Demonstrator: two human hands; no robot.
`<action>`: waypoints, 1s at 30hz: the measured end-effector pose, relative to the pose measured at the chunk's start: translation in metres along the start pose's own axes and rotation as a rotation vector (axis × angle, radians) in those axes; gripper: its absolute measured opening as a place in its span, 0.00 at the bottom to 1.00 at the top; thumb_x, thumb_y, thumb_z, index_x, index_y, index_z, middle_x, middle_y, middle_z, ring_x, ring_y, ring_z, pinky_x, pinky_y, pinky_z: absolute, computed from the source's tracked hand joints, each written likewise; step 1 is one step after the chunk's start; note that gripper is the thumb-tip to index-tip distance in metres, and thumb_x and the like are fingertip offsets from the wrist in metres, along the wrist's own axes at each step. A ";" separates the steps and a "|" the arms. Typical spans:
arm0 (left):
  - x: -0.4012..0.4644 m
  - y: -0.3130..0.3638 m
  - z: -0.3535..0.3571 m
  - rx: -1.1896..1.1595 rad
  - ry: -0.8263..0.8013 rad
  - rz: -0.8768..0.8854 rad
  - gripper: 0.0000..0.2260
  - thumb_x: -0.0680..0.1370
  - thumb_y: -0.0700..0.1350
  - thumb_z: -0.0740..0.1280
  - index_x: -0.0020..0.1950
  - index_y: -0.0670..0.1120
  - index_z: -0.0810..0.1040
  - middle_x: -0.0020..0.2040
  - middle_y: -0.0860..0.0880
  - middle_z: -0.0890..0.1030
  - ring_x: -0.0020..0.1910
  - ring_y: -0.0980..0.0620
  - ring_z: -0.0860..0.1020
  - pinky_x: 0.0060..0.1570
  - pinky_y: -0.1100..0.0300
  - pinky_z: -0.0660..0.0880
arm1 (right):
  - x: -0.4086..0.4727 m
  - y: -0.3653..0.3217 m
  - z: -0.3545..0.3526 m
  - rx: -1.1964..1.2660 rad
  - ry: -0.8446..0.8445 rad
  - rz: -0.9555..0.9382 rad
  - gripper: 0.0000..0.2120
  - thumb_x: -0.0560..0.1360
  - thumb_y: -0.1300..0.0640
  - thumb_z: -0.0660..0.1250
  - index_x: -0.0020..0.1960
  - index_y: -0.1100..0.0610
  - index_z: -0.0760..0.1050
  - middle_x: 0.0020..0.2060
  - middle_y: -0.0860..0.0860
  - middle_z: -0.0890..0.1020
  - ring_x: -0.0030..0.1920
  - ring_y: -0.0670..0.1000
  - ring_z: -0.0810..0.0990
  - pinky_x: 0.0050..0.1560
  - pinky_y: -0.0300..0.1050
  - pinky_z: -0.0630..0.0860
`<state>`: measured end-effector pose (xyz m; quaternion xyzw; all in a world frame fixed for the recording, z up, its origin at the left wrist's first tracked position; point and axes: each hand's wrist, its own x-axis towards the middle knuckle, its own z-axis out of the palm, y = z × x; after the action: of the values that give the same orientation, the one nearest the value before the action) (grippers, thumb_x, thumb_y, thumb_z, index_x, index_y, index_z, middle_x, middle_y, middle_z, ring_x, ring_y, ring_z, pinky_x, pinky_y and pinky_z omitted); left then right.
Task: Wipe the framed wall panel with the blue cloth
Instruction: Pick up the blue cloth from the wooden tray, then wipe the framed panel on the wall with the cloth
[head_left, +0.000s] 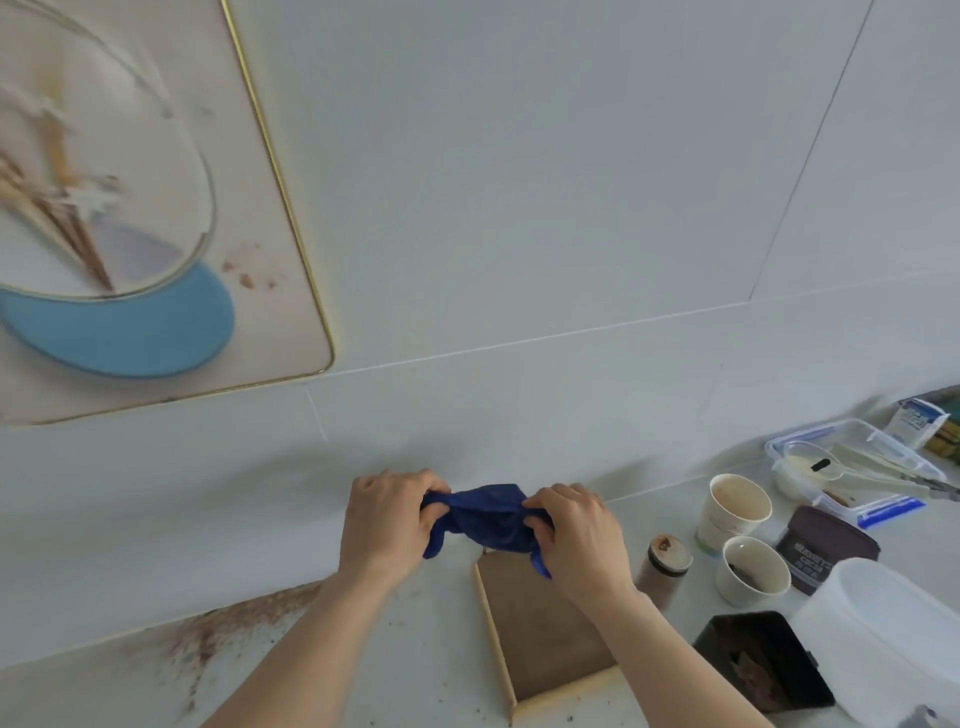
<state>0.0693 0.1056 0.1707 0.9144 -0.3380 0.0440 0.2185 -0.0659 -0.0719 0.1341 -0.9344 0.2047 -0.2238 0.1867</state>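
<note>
The framed wall panel (156, 218) hangs at the upper left, pale with a thin gold edge, a blue shape and dried-stem picture; brown specks mark its lower right part. A dark blue cloth (485, 517) is bunched between both hands, low in front of the white wall and above the counter. My left hand (387, 517) grips its left end and my right hand (576, 530) grips its right end. Both hands are well below and right of the panel.
A wooden tray (540, 639) lies on the counter under my hands. To the right stand two paper cups (732, 512), a small brown jar (667, 564), a dark tub, a black container, a white tub (893, 634) and a clear lidded box (852, 467). Brown powder stains the counter (223, 629) at left.
</note>
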 end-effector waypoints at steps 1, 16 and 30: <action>-0.004 -0.007 -0.015 -0.007 0.021 -0.003 0.06 0.77 0.48 0.67 0.47 0.56 0.84 0.38 0.57 0.85 0.41 0.51 0.81 0.51 0.53 0.76 | 0.002 -0.016 -0.003 0.007 0.010 -0.004 0.08 0.74 0.63 0.65 0.44 0.53 0.82 0.37 0.48 0.82 0.42 0.54 0.77 0.38 0.44 0.66; -0.063 -0.120 -0.198 -0.069 0.293 -0.040 0.06 0.79 0.49 0.69 0.49 0.56 0.86 0.43 0.58 0.87 0.44 0.52 0.82 0.48 0.57 0.75 | 0.026 -0.229 -0.033 0.091 0.087 -0.183 0.08 0.77 0.61 0.65 0.47 0.50 0.80 0.41 0.45 0.81 0.44 0.51 0.77 0.41 0.48 0.76; -0.051 -0.084 -0.225 -0.704 0.374 0.028 0.04 0.79 0.48 0.70 0.52 0.55 0.81 0.48 0.59 0.85 0.51 0.58 0.82 0.54 0.53 0.81 | 0.037 -0.329 -0.053 1.573 -0.188 0.278 0.21 0.80 0.47 0.65 0.65 0.61 0.74 0.46 0.63 0.84 0.45 0.56 0.85 0.47 0.51 0.79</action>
<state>0.0992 0.2897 0.3310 0.7552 -0.2993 0.0944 0.5755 0.0360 0.1756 0.3359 -0.5101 0.0852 -0.1974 0.8328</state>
